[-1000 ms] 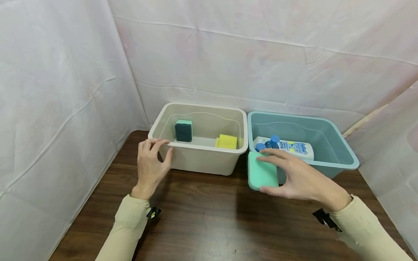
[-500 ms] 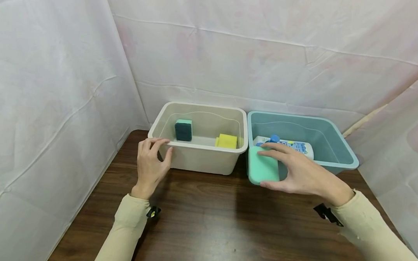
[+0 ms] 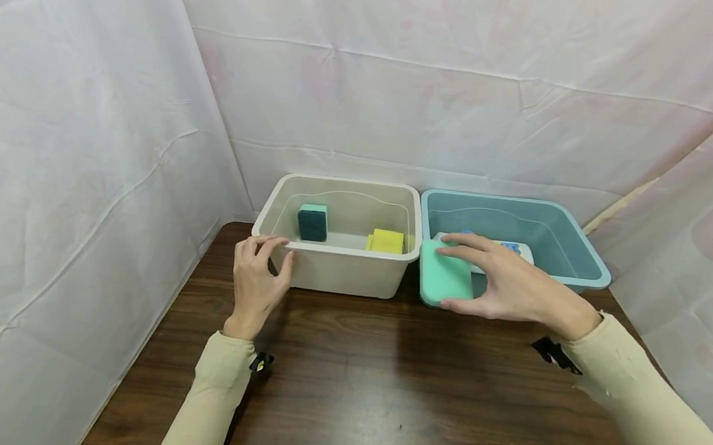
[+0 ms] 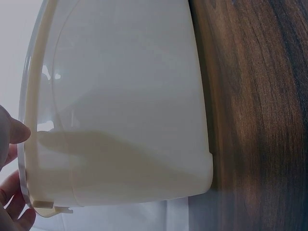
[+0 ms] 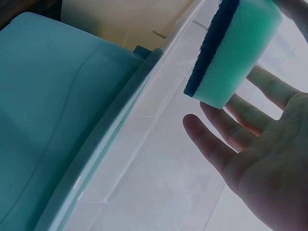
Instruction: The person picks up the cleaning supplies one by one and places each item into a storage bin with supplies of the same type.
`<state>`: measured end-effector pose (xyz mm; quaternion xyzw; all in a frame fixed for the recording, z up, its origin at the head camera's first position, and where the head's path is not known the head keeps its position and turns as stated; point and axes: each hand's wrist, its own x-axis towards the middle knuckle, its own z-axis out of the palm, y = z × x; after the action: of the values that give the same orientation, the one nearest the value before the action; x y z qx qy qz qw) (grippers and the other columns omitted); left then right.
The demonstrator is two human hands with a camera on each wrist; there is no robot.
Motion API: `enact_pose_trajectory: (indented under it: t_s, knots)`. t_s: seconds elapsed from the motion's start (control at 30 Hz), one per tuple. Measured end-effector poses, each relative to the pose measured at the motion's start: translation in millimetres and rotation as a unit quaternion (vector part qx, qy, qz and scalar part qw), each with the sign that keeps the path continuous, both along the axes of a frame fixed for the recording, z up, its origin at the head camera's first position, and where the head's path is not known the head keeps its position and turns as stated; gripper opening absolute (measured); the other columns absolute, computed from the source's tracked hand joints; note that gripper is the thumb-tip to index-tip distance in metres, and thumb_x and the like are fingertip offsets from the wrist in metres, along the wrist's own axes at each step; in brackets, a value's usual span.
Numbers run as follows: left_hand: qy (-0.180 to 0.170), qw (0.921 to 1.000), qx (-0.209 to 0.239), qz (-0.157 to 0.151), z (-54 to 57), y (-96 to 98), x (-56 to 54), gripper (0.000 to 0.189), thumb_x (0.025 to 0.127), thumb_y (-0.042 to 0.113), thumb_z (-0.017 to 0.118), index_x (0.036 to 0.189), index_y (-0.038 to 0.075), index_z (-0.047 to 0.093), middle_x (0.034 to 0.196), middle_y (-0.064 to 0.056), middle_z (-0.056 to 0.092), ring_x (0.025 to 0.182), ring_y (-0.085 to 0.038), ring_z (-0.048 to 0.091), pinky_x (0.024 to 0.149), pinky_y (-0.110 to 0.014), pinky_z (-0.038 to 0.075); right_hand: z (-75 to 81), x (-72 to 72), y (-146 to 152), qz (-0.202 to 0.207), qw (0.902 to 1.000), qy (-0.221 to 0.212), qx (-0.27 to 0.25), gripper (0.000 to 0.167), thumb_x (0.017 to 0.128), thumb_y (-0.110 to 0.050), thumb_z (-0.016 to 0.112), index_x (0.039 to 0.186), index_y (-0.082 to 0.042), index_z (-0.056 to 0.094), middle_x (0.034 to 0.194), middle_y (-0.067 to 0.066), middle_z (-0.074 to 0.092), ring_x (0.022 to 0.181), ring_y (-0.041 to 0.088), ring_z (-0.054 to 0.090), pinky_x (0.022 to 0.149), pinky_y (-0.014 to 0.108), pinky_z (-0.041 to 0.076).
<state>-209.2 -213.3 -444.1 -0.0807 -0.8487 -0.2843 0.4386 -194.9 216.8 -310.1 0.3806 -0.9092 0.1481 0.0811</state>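
Observation:
My right hand (image 3: 500, 282) pinches a mint-green scouring sponge (image 3: 443, 279) between thumb and fingertips. Its dark scouring layer shows in the right wrist view, where the sponge (image 5: 240, 53) stands above the rim of the blue plastic bin (image 5: 62, 96). Seen from the head, it overlaps that bin's front left corner. At the beige bin (image 3: 342, 274), my left hand (image 3: 258, 274) holds the front left part of the rim, fingers over it and thumb against the outer wall. Inside stand a second sponge (image 3: 312, 224) with its dark side forward and a folded yellow cloth-like piece (image 3: 387, 241).
Side by side, the two bins stand against a white sheet backdrop (image 3: 362, 103) on a dark wooden table (image 3: 350, 368). A white bottle (image 3: 525, 252) lies in the blue bin, partly hidden behind my right hand. More sheeting hangs at left and right.
My right hand has risen a little toward the blue bin with the sponge, covering more of the bottle. My left hand stays on the beige bin's rim.

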Motion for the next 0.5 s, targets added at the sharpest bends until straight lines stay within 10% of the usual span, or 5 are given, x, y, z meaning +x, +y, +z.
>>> enact_pose_trajectory:
  t_s: [0.5]
  knots:
    - [-0.004, 1.0000, -0.003, -0.002, 2.1, 1.2, 1.5, 0.023, 0.095, 0.021, 0.078, 0.114, 0.008, 0.078, 0.119, -0.020, 0.067, 0.116, -0.045, 0.055, 0.102, -0.058, 0.045, 15.2, -10.1, -1.3, 0.007, 0.9994, 0.028, -0.021, 0.076, 0.078, -0.045, 0.094, 0.143, -0.016, 0.066, 0.154, 0.004, 0.058, 0.134, 0.028, 0.062, 0.092, 0.045, 0.059]
